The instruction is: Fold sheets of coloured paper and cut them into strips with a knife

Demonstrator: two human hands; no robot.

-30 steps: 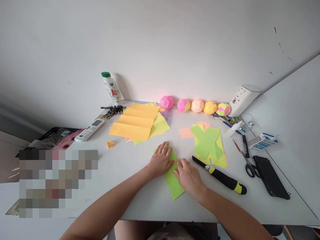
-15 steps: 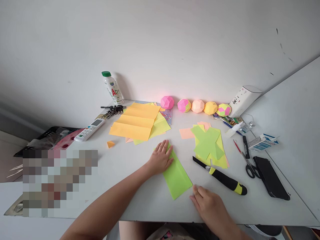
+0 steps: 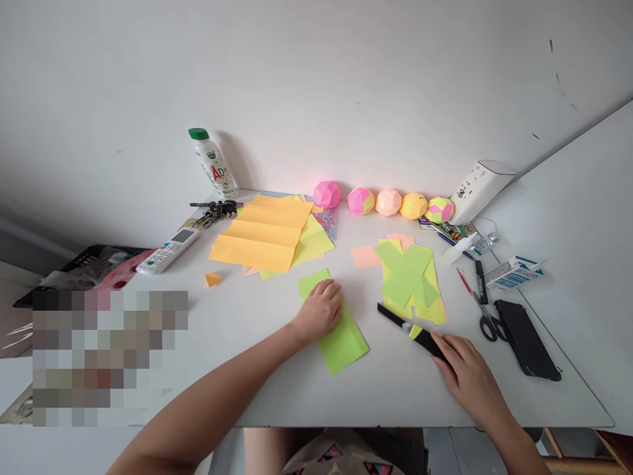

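A folded strip of green paper (image 3: 341, 353) lies at a slant on the table in front of me. My left hand (image 3: 319, 310) is over its upper half, fingers curled at the paper's right edge. To the right, my right hand (image 3: 462, 369) is closed around the handle of a black and yellow utility knife (image 3: 421, 336). The knife's dark blade points up and left, its tip apart from the green strip. Just beyond the knife lie cut green cross-shaped pieces (image 3: 408, 274) on yellow and peach sheets.
Creased orange paper (image 3: 262, 231) lies on other sheets at the back left. Several faceted paper balls (image 3: 388, 202) line the wall. Scissors (image 3: 489, 326), a black phone-like slab (image 3: 528, 340) and a marker (image 3: 481, 282) are at right. A remote control (image 3: 168, 251) and a bottle (image 3: 215, 165) stand left.
My right hand has moved from the green paper's lower corner rightward onto the knife handle. My left hand's fingers, flat before, are now curled. The camera view has shifted slightly.
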